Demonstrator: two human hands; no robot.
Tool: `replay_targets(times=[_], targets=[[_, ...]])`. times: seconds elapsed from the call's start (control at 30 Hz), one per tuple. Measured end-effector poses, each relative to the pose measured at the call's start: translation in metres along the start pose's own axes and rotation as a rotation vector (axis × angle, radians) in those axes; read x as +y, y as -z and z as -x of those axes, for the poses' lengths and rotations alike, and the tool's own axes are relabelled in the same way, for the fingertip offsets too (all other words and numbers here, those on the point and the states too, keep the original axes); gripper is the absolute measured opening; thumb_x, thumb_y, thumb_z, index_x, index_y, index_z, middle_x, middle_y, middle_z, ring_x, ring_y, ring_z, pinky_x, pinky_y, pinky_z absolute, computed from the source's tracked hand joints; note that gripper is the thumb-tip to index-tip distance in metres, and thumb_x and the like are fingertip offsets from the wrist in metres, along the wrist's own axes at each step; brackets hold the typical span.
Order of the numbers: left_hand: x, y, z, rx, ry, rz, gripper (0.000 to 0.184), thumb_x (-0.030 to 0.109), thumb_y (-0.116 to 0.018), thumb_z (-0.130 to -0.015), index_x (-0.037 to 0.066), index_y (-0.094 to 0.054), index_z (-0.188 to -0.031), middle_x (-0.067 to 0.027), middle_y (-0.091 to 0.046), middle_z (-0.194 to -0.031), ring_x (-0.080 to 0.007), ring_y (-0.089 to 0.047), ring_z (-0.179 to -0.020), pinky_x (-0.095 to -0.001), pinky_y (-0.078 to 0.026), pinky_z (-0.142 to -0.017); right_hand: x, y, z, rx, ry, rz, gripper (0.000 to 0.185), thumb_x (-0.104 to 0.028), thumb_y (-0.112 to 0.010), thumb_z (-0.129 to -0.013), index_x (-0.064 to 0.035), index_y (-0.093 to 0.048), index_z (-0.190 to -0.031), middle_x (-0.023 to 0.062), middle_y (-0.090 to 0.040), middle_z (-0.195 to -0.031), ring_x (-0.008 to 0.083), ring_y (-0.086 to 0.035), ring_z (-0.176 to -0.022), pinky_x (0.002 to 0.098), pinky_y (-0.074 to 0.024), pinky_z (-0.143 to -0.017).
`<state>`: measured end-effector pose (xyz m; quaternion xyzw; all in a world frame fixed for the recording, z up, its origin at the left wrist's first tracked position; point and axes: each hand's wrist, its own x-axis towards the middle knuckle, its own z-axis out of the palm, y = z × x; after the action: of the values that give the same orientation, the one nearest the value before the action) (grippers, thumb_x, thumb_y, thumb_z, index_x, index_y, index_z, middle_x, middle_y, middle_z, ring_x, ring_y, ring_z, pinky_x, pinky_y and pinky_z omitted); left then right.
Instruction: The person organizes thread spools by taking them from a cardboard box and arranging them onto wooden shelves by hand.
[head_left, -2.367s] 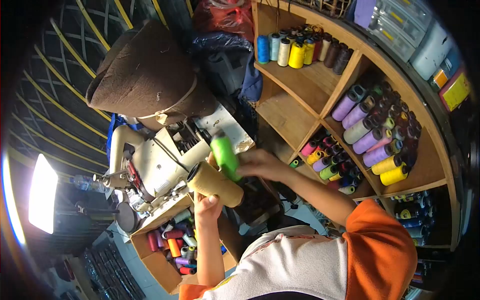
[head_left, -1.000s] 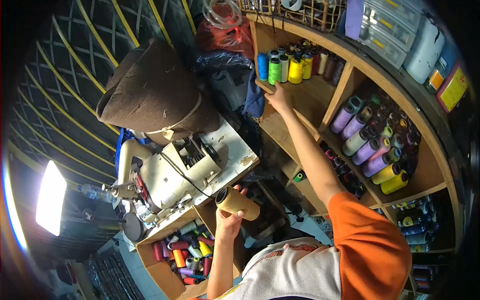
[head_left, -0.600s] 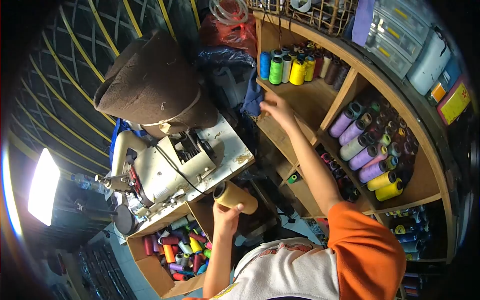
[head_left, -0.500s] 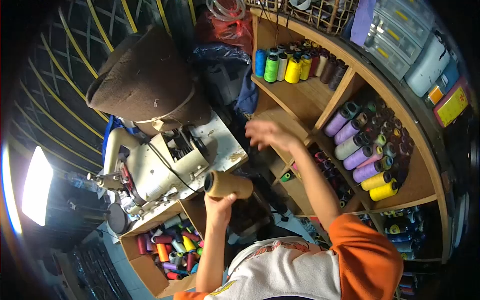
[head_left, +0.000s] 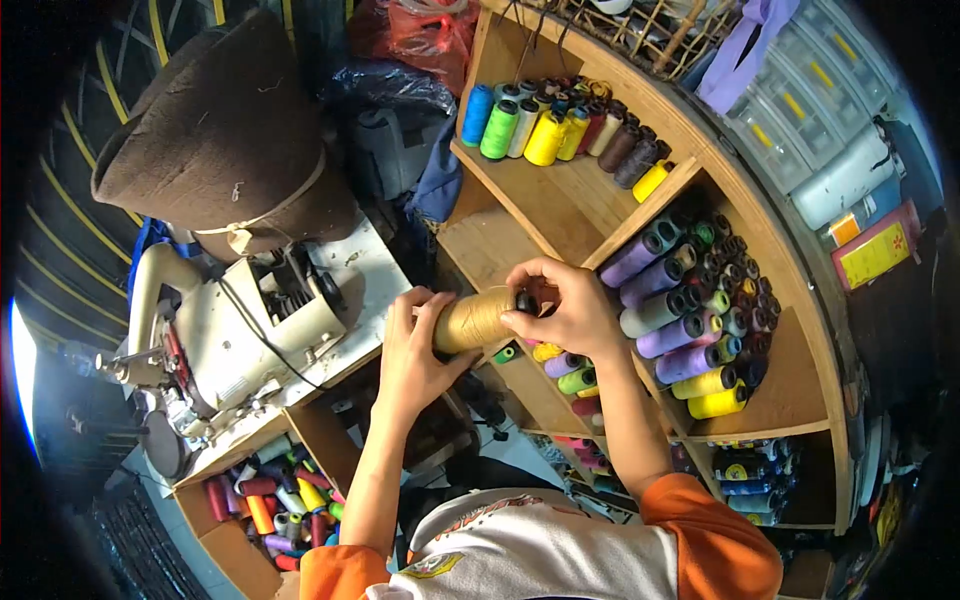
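A large golden-tan thread spool [head_left: 476, 322] is held on its side between my two hands, in front of the shelf. My left hand [head_left: 412, 335] is closed around its left end, with the thumb underneath. At the other end, my right hand [head_left: 572, 305] grips near the dark core with thumb and fingers. Some fingertips behind the spool are hidden. Just beyond the hands is a wooden shelf unit [head_left: 560, 205] holding many thread spools. A yellow spool [head_left: 652, 182] lies at the right end of the upper row, beside the divider.
To the left, a cream sewing machine [head_left: 275, 325] stands on a white table, with a brown fabric-covered form [head_left: 215, 130] behind it. A box [head_left: 235, 555] of mixed spools sits below. Clear plastic drawers [head_left: 800, 95] stand atop the shelf at upper right.
My right hand has come from the shelf to the spool and grasps it. The spool has turned and moved right. A yellow spool now shows beside the divider. The view has shifted.
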<state>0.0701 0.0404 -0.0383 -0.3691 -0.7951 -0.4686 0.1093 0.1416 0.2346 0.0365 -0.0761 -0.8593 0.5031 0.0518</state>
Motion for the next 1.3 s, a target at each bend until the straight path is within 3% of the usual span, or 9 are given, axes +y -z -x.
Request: replay_targets(times=[0.13, 0.2, 0.27, 0.4, 0.67, 0.77, 0.9, 1.13, 1.3], targets=[[0.006, -0.029, -0.050, 0.011, -0.195, -0.155, 0.059, 0.013, -0.079, -0.057, 0.004, -0.058, -0.111, -0.0142, -0.057, -0.106, -0.0322, -0.055, -0.100, -0.0411, -0.043, -0.083, -0.012, 0.010, -0.012, 0.277, 0.289, 0.322, 0.038, -0.016, -0.077, -0.067, -0.0047, -0.060, -0.100, 0.0075, -0.061, -0.085, 0.0160, -0.059, -0.072, 0.0291, -0.0485, -0.064], [0.000, -0.062, -0.084, 0.016, -0.149, 0.093, 0.058, 0.017, -0.078, -0.060, 0.003, -0.057, -0.112, -0.0157, -0.060, -0.105, -0.0350, -0.057, -0.097, -0.0412, -0.045, -0.083, -0.024, 0.018, -0.010, 0.475, 0.416, 0.446, 0.041, -0.015, -0.078, -0.069, -0.0044, -0.058, -0.104, 0.0107, -0.059, -0.097, 0.0212, -0.058, -0.082, 0.0312, -0.0474, -0.070], [-0.002, -0.096, -0.123, -0.136, -0.062, 0.231, 0.063, 0.020, -0.080, -0.060, 0.000, -0.055, -0.115, -0.0191, -0.061, -0.100, -0.0380, -0.059, -0.095, -0.0423, -0.049, -0.079, -0.033, 0.021, -0.002, 0.601, 0.500, 0.388, 0.042, -0.009, -0.080, -0.065, -0.0025, -0.060, -0.102, 0.0094, -0.060, -0.101, 0.0170, -0.055, -0.071, 0.0268, -0.0461, -0.065], [0.028, -0.173, -0.189, -0.079, 0.045, 0.404, 0.059, 0.020, -0.073, -0.069, -0.003, -0.047, -0.117, -0.0301, -0.063, -0.089, -0.0430, -0.063, -0.083, -0.0495, -0.051, -0.073, -0.013, 0.018, 0.037, 0.364, 0.404, 0.251, 0.033, -0.006, -0.076, -0.069, -0.0011, -0.060, -0.097, 0.0105, -0.062, -0.096, 0.0141, -0.055, -0.070, 0.0253, -0.0462, -0.064], [0.025, -0.298, -0.242, -0.021, 0.055, 0.047, 0.033, 0.010, -0.062, -0.078, 0.000, -0.050, -0.107, -0.0166, -0.063, -0.077, -0.0376, -0.066, -0.077, -0.0421, -0.055, -0.065, 0.041, 0.012, 0.097, 0.342, 0.104, 0.138, 0.034, -0.005, -0.078, -0.071, -0.0034, -0.062, -0.101, 0.0101, -0.065, -0.097, 0.0156, -0.063, -0.080, 0.0253, -0.0482, -0.065], [0.019, -0.311, -0.256, -0.059, -0.009, -0.290, 0.018, 0.011, -0.059, -0.080, 0.003, -0.060, -0.096, -0.0135, -0.066, -0.081, -0.0303, -0.068, -0.077, -0.0380, -0.056, -0.061, 0.054, 0.013, 0.108, 0.317, 0.046, 0.125, 0.035, -0.003, -0.077, -0.071, -0.0040, -0.062, -0.102, 0.0106, -0.065, -0.096, 0.0163, -0.063, -0.078, 0.0266, -0.0495, -0.068], [0.015, -0.293, -0.264, -0.194, 0.010, -0.263, 0.011, 0.010, -0.058, -0.080, 0.010, -0.068, -0.083, -0.0116, -0.068, -0.086, -0.0260, -0.069, -0.076, -0.0368, -0.056, -0.061, 0.048, 0.016, 0.102, 0.288, 0.112, 0.129, 0.036, 0.000, -0.076, -0.071, -0.0042, -0.060, -0.103, 0.0109, -0.065, -0.096, 0.0166, -0.064, -0.077, 0.0280, -0.0506, -0.069], [0.013, -0.305, -0.258, -0.126, 0.094, -0.135, 0.012, 0.011, -0.057, -0.080, 0.007, -0.068, -0.077, -0.0144, -0.068, -0.081, -0.0312, -0.068, -0.076, -0.0417, -0.056, -0.066, 0.047, 0.015, 0.096, 0.231, 0.127, 0.112, 0.029, -0.002, -0.074, -0.074, -0.0034, -0.061, -0.101, 0.0110, -0.066, -0.092, 0.0176, -0.065, -0.077, 0.0291, -0.0512, -0.070], [0.017, -0.228, -0.206, -0.188, 0.050, 0.169, 0.012, 0.008, -0.060, -0.077, -0.002, -0.067, -0.081, -0.0253, -0.064, -0.079, -0.0402, -0.064, -0.074, -0.0467, -0.053, -0.065, 0.045, -0.007, 0.096, 0.241, 0.058, 0.074, 0.012, -0.008, -0.068, -0.082, -0.0019, -0.066, -0.092, 0.0096, -0.068, -0.079, 0.0150, -0.066, -0.072, 0.0274, -0.0513, -0.065]])
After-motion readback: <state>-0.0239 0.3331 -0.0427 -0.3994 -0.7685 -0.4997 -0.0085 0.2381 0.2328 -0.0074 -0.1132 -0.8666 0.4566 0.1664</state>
